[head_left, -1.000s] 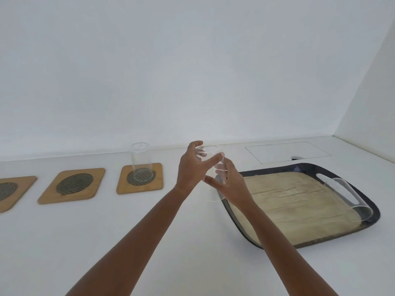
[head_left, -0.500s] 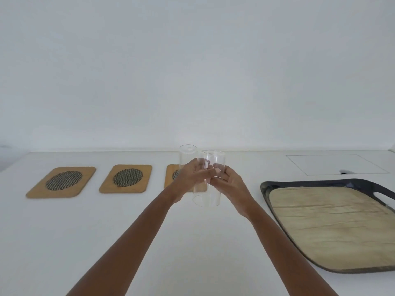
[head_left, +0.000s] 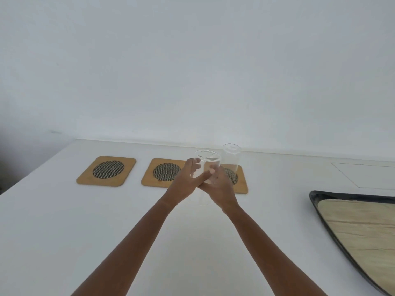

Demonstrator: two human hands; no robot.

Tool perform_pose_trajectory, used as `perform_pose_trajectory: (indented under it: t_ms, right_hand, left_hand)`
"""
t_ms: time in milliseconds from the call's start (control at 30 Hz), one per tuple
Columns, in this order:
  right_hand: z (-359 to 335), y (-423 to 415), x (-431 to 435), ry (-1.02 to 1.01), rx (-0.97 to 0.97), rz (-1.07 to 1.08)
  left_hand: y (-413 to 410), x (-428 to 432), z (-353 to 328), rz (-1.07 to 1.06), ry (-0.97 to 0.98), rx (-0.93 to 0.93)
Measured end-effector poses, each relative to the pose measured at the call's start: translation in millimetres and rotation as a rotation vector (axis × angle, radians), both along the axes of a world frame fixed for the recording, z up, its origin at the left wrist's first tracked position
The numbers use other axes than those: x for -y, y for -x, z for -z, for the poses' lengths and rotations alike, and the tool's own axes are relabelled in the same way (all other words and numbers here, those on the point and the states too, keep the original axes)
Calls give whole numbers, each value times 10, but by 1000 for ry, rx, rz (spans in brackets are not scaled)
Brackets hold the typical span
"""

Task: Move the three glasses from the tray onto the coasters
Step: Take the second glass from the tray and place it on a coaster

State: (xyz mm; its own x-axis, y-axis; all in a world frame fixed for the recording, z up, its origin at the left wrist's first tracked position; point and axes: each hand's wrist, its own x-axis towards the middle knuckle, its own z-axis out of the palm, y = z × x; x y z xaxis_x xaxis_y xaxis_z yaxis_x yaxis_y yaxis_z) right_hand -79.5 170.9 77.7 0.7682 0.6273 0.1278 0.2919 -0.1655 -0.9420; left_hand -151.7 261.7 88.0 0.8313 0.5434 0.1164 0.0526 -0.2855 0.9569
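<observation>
A clear glass is held upright above the counter by both hands: my left hand wraps its left side and my right hand grips its right side. It hangs just in front of the middle coaster and the right coaster. A second clear glass stands upright on the right coaster, behind my right hand. The left coaster is bare. The dark tray with a wood-look bottom lies at the right edge, partly out of view.
The three wooden coasters with mesh ovals sit in a row near the white wall. The white counter ends at its left edge beside the left coaster. A thin rectangular outline marks the counter behind the tray.
Both hands have carried the glass leftward, from beside the tray toward the middle coaster. My view has swung left, so most of the tray and the glass lying on it are out of frame.
</observation>
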Motion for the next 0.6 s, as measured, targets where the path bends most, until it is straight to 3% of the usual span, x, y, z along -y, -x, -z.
perform_pose_trajectory:
  t_ms: [133,300,433,600]
  right_hand:
    - [80,21,-325,-29,-52,10]
    - [122,-49,-680,-19,-25,22]
    - [156,-101,-914,-7,-10,26]
    - [193,-140,-1201,0,-2,28]
  left_hand:
    - [263,-245,229,-158,-14,25]
    - [486,-595,701,-416,-434,-233]
    - [586,-814,1003,-383,-683,-429]
    - [634,-973,1227,-346,-765,-586]
